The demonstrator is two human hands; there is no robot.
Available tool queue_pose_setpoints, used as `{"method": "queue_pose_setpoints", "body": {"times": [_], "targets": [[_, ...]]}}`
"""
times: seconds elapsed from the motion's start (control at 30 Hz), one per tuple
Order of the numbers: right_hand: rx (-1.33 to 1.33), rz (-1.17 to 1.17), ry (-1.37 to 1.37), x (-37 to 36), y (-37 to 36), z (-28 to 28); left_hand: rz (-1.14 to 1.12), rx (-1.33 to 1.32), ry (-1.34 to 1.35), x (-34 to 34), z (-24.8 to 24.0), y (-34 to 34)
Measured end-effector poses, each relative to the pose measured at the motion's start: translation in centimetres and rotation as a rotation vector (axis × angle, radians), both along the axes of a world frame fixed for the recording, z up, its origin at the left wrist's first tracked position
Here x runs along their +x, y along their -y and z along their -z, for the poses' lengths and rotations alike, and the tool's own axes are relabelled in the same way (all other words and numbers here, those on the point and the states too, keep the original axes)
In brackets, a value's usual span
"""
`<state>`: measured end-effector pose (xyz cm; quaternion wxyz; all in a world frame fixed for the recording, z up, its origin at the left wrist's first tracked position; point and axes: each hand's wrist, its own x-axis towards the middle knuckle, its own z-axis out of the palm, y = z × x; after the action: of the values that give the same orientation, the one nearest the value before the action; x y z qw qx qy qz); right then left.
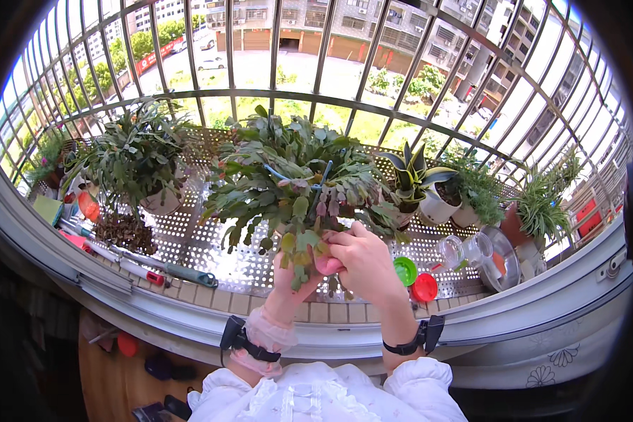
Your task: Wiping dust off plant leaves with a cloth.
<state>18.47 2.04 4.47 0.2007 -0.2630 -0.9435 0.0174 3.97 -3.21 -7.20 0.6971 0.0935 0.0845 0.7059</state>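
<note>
A large, bushy Christmas cactus (260,169) with flat green, partly purplish segments spreads right in front of me. Blue ties (299,179) show among its stems. Under its near, drooping segments is my left hand (285,273), its fingers mostly hidden by leaves. My right hand (362,260) reaches in from the right, fingers bent together at the hanging segments. Something pink (326,260) shows between the two hands; I cannot make out whether it is cloth or fingertips. Both wrists wear black straps with small devices.
Another potted cactus (137,151) stands left, a yellow-edged snake plant (411,172) and a spider plant (538,211) right. Green (404,271) and red lids (424,287), a clear jar (464,250) and a green-handled tool (190,274) lie on the perforated metal shelf. Metal bars (274,91) enclose it.
</note>
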Motion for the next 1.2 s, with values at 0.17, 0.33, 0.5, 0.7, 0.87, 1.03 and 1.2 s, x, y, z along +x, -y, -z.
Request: {"method": "queue_pose_setpoints", "body": {"times": [0.17,0.33,0.5,0.7,0.87,1.03,1.2], "targets": [[-0.124,0.07,-0.189,1.1,0.6,-2.4,-0.143,0.115,-0.425,-0.6,2.8,0.3],[0.044,0.17,-0.279,-0.7,-0.1,1.2,-0.068,-0.132,0.032,0.7,0.4,0.5],[0.055,0.165,-0.112,-0.9,2.0,3.1,-0.008,-0.008,0.047,0.5,-1.5,0.1],[0.1,0.105,-0.036,0.3,4.7,3.2,0.007,-0.036,-0.049,0.4,0.1,0.2],[-0.238,0.002,-0.083,2.2,5.5,1.9,-0.25,-0.02,-0.27,0.9,-1.9,1.7],[-0.213,0.07,-0.704,2.6,3.0,0.1,-0.263,0.012,-0.517,-0.1,0.6,0.6],[-0.09,0.203,-0.444,-0.7,1.8,3.9,-0.026,-0.06,0.006,1.6,-1.8,0.3]]}}
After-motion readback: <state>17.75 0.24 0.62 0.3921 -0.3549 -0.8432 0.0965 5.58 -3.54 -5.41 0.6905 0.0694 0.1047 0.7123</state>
